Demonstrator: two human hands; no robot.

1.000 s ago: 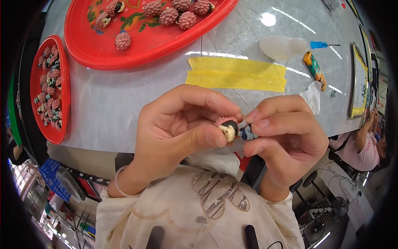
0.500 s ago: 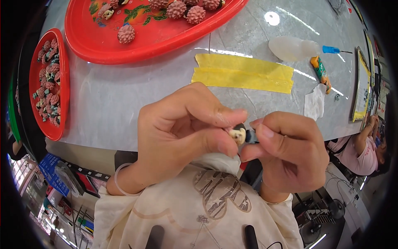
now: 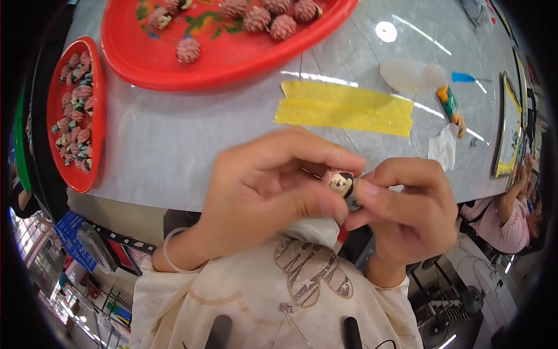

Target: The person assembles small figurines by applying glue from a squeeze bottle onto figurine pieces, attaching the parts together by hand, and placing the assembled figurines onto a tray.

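Note:
Between the thumb and fingers of my left hand is a small figurine head with a cream face, black at its side and a bit of pink on top. My right hand pinches a small dark grey piece right against the lower side of the head. Fingertips cover most of that piece, so I cannot tell its shape or whether the two are joined. Both hands are raised in front of my chest, at the table's near edge.
A large red tray with pink bumpy figurine heads lies at the back. At the left, a smaller red tray holds many figurine parts. Yellow tape, a translucent bottle with a blue needle tip, an orange-green tube and white tissue lie rightward. Another person sits far right.
The figurine head has been turned, so its face and pink top show more. My left hand has shifted slightly right and down; the right hand stays close against it.

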